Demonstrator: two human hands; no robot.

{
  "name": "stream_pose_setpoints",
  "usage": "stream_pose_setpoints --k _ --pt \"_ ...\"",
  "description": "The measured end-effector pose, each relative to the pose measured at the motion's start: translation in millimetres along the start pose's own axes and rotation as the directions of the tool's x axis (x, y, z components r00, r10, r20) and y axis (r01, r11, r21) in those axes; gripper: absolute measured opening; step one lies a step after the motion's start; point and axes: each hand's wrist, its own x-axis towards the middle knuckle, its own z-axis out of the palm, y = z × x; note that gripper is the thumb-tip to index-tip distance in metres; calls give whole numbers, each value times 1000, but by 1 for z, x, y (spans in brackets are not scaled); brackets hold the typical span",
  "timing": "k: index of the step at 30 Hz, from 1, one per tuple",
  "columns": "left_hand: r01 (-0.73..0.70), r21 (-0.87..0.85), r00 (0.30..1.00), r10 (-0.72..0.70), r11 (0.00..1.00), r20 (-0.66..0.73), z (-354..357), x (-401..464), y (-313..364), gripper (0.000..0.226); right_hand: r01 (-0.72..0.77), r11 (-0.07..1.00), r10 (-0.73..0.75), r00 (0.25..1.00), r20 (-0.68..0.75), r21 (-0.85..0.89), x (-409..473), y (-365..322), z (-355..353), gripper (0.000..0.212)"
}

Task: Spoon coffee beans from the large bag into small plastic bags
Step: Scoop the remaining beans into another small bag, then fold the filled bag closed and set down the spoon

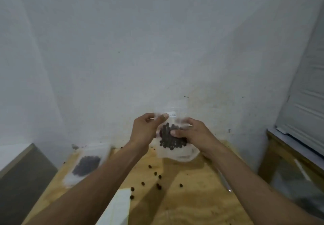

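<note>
A white sheet [116, 207] is being shown at the near edge of the wooden table [192, 198]; loose coffee beans [155, 173] are being seen scattered beyond it; a filled small bag [84, 167] is lying to the left; above the table, a small plastic bag [173, 144] of beans is being held up, its top being pinched by the left hand [146, 130] and its body being gripped by the right hand [196, 135]; a pale wall [157, 40] is being seen behind.

dark brown beans [171, 138], clear small bag [177, 152], pale wood table [192, 198], white wall [157, 40]
</note>
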Motion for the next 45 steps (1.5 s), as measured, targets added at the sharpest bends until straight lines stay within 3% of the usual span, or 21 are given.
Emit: stream_pose_setpoints --k 2,5,10,13,16,19,21,23,25,32,35,37,39,41,45 --pt "91 130 987 -107 987 123 36 -1 -21 46 -34 999 36 982 -186 17 -6 14 -37 43" --pt "99 191 958 -145 977 247 88 -4 -56 62 -110 993 90 941 -326 -43 -9 44 -89 61" --pt "4 316 968 -83 949 238 155 -8 -95 70 -197 955 65 869 -490 -223 -12 94 -137 85" --pt "-131 470 964 1 873 267 178 -14 -109 65 -236 893 8 861 -509 -384 -12 118 -147 75" --pt "-253 658 932 -3 709 361 186 -13 -122 49 -230 802 -58 889 -455 -552 -10 138 -150 51" --pt "-521 780 839 44 347 542 184 -17 -138 36 -203 663 -74 940 -333 -720 -11 160 -144 40" --pt "-634 752 770 60 180 635 182 -18 -147 38 -190 593 -76 954 -289 -782 -14 169 -140 44" --pt "-678 732 734 11 61 679 182 -16 -153 41 -176 577 -67 963 -261 -798 -12 171 -140 46" --pt "-687 726 726 -33 10 687 182 -13 -153 42 -171 562 -56 968 -244 -809 -10 171 -140 46" --pt "-704 710 709 -28 21 704 178 -11 -152 39 -170 533 29 983 -183 -829 -8 173 -143 50" --pt "-726 674 684 49 136 728 169 -14 -151 43 -171 571 59 984 -168 -803 -10 173 -146 55" --pt "-772 573 631 217 277 745 156 -16 -146 44 -158 587 -14 979 -206 -794 -12 169 -145 71" --pt "-805 482 591 403 345 699 141 -17 -134 41 -131 636 -150 946 -288 -761 -11 153 -138 67" --pt "-804 458 594 547 379 589 124 -12 -121 37 -51 700 -281 897 -340 -712 -7 129 -123 59" --pt "-783 509 583 708 358 398 71 9 -88 30 199 702 -492 830 -264 -684 5 78 -69 46"
